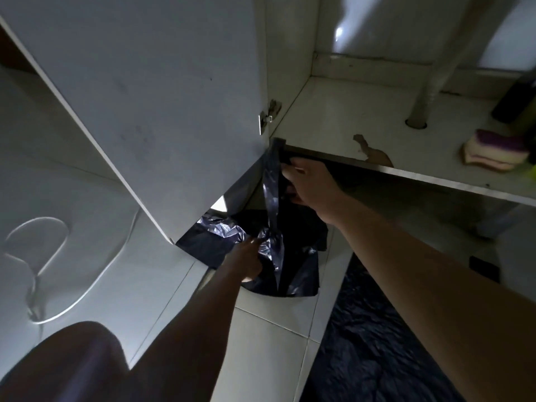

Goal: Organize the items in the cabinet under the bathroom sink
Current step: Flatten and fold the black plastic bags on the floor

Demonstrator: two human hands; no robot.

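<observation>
A crumpled black plastic bag (pixel 293 271) lies on the tiled floor below the front edge of the open cabinet. My right hand (pixel 307 181) pinches a stretched strip of the bag and holds it up against the edge of the cabinet floor (pixel 333 123). My left hand (pixel 246 261) grips the bunched lower part of the bag. Inside the cabinet, at the right, lies a purple and cream sponge (pixel 496 150). A dark bottle (pixel 516 103) stands behind the sponge.
The open white cabinet door (pixel 145 97) hangs at the left, close to the bag. A drain pipe (pixel 426 88) comes down through the cabinet floor. A dark mat (pixel 377 343) lies on the floor tiles at the lower right. A toilet (pixel 43 227) stands to the left.
</observation>
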